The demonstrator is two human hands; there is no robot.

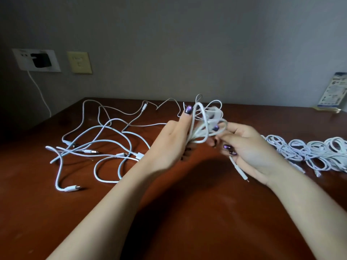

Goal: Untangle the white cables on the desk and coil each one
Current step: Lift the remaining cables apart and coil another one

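Above the middle of the brown desk [187, 212] my left hand [171, 142] grips a bundle of white cable loops [203, 126], its fingers curled round them and one finger raised. My right hand [244, 145] pinches the same cable just to the right, and the cable's plug end [241, 170] hangs below that palm. A tangle of loose white cables [101, 143] with several plugs sprawls over the desk's left half. Several coiled white cables [311, 152] lie in a row at the right.
On the wall at the left, a black charger [40, 60] sits in a white socket plate, and its white lead drops behind the desk. A beige wall plate [79, 62] is beside it. A printed card [333, 92] leans at the back right.
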